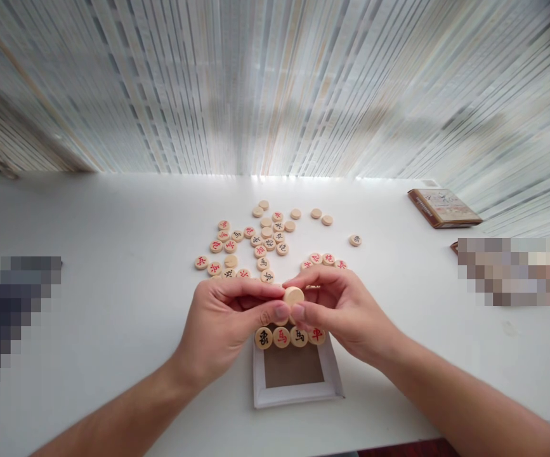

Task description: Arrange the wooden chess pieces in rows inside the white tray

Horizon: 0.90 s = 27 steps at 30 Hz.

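A blank-faced wooden Chinese chess piece (294,297) is pinched between the fingertips of both hands, above a shallow white box (265,398). My left hand (229,317) closes on its left side with thumb and fingers. From the right, my right hand (346,308) grips it with thumb and forefinger. Just below the fingers, a row of chess pieces lies in the box, among them a black-lettered piece (264,337) at the left and a red-lettered piece (316,335) at the right. Pieces farther up the box are partly hidden by my hands.
Several loose chess pieces (269,244) are scattered on the white table (127,254) beyond my hands, some face up, some blank. Another cluster (328,259) lies behind my right hand. A brown box (443,208) rests at the far right. A striped curtain (255,89) hangs behind the table.
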Available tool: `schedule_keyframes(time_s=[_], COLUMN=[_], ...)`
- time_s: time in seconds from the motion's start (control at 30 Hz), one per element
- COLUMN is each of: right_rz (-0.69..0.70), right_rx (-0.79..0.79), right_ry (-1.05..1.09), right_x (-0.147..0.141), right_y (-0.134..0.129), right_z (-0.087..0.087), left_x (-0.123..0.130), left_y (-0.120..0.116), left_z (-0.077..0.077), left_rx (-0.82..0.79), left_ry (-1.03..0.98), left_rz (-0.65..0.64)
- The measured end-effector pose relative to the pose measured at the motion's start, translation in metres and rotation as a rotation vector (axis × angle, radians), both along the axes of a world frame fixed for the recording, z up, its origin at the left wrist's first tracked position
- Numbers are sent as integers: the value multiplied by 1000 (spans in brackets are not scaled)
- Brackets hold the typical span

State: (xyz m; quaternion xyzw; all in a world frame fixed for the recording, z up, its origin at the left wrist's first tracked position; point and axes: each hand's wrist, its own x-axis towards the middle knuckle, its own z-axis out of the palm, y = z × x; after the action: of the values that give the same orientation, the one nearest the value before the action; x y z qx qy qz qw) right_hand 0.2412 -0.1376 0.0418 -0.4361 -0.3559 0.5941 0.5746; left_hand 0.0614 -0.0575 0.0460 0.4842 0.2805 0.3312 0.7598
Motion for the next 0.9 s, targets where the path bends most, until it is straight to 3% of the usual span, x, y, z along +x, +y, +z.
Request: schedule_keyframes(time_s=[0.13, 0.27, 0.5, 0.77, 0.9], right_rz=[31, -16, 24, 70, 44], right_rx=[-69, -97, -41, -13, -42], right_ry=[126, 125, 25, 66, 70], right_x=[1, -2, 0, 2, 0], right_y=[0, 0, 0, 1, 0], right_z=[-1, 1, 5, 4, 1], left_x=[0, -2, -2, -3, -4], left_y=[-2, -5, -6, -1, -1], left_z=[6, 4, 2, 0, 0], left_rx=[139, 315, 342, 387, 510], left_ry=[9, 76, 59, 48, 75], left_rz=[-1, 45, 62, 111, 103])
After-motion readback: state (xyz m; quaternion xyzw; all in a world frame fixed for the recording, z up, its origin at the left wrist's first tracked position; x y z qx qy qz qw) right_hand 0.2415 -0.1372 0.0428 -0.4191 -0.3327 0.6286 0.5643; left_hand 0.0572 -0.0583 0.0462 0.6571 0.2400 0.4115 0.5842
